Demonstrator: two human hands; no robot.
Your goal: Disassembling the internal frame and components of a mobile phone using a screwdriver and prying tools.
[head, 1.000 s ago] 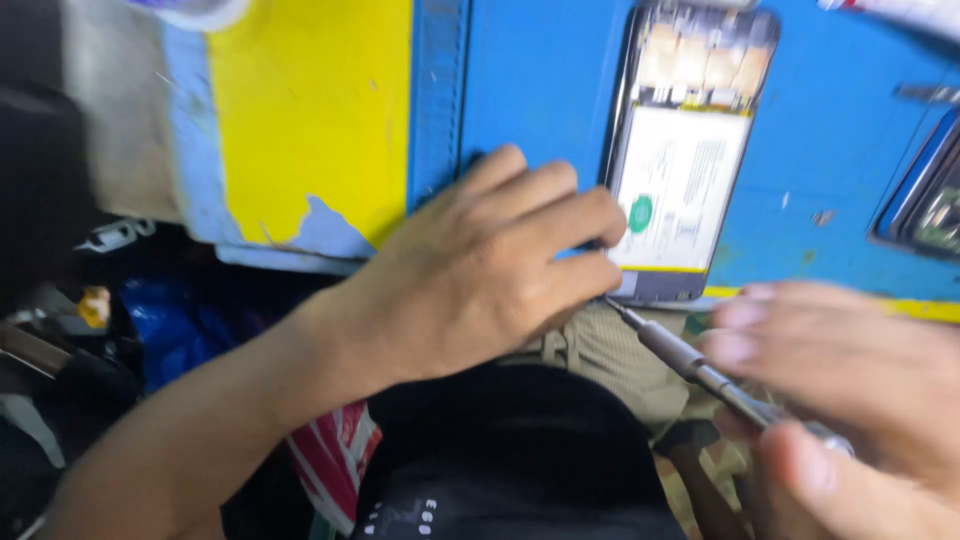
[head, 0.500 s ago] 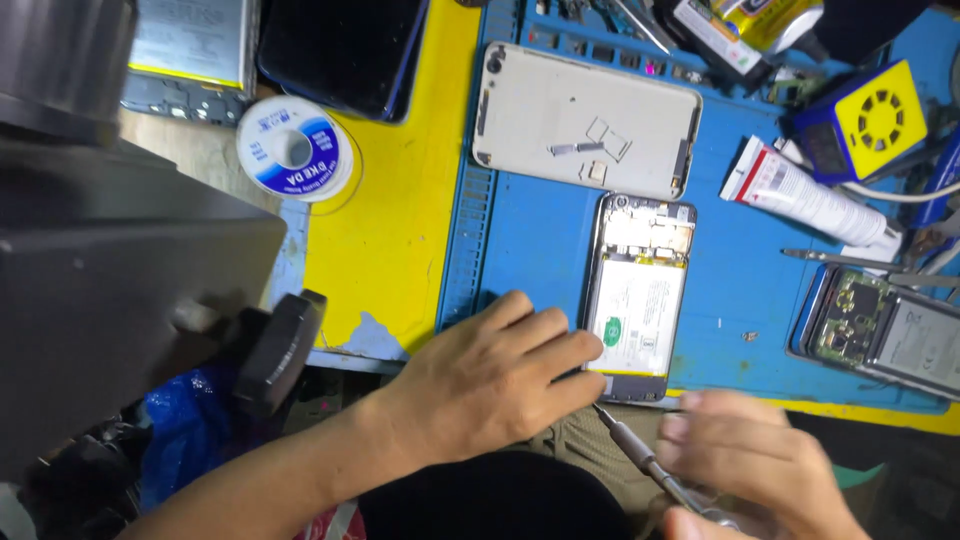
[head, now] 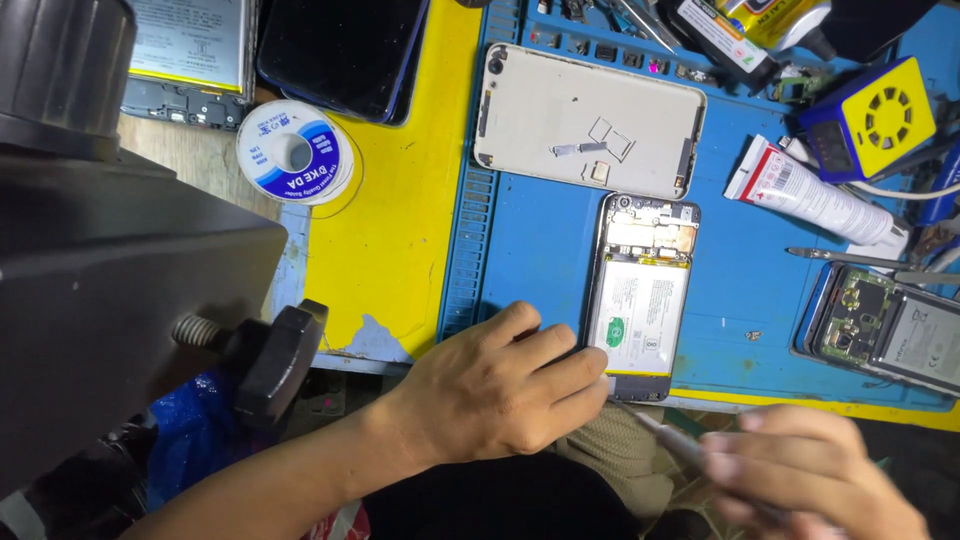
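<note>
Your left hand (head: pixel 495 390) lay flat at the near edge of the blue mat (head: pixel 535 240), its fingers (head: pixel 575 365) held loosely together and extended, with the tips touching the lower left corner of the opened phone (head: pixel 642 295). They pinned it rather than gripped it; nothing was pinched between them. The phone lay face down on the mat with its back off, the white battery and the circuit board at the top exposed, its bottom end close to the front edge of the counter (head: pixel 400 200).

Your right hand (head: pixel 805 480) sat low at the bottom right, blurred, its fingers closed around a thin metal tool (head: pixel 668 437). The tool's tip pointed up and left toward the bottom edge of the phone, just beside your left fingertips. Whether the tip actually touched the phone, I could not tell.

Just above the phone, the pale removed back cover (head: pixel 585 120) lay inner side up. To the right were a white tube (head: pixel 815 195), a pair of tweezers (head: pixel 860 262) and a second opened phone (head: pixel 885 330) at the mat's edge. A small blue and yellow device (head: pixel 870 120) stood at the upper right. On the yellow strip of the counter to the left lay a spool of solder wire (head: pixel 293 153), with a dark phone (head: pixel 340 55) beyond it. The black body of a microscope (head: pixel 110 280) filled the left side.
</note>
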